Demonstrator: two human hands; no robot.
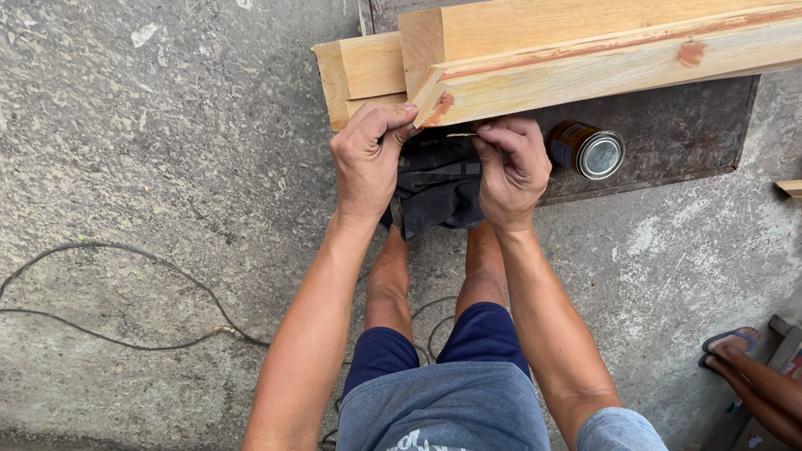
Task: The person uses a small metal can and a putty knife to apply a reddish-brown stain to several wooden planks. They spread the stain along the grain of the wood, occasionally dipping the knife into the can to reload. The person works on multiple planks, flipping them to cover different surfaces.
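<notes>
The left hand [368,159] braces the cut end of the front beam [634,63], its grip pressed against the corner to steady it. The right hand [513,170] pinches a thin tool [459,134] at that end. The beam is pale wood with reddish streaks, stacked over others above a metal plate [672,134]. A tin [585,148] lies beside the right hand.

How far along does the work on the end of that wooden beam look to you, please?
Done: the wooden beams lie stacked, and a small tin lies on its side below them. In hand: the left hand and right hand pinch something thin at the front beam's end, over a dark cloth. Left: reddish patches on that beam look untreated; how much remains cannot be told.
</notes>
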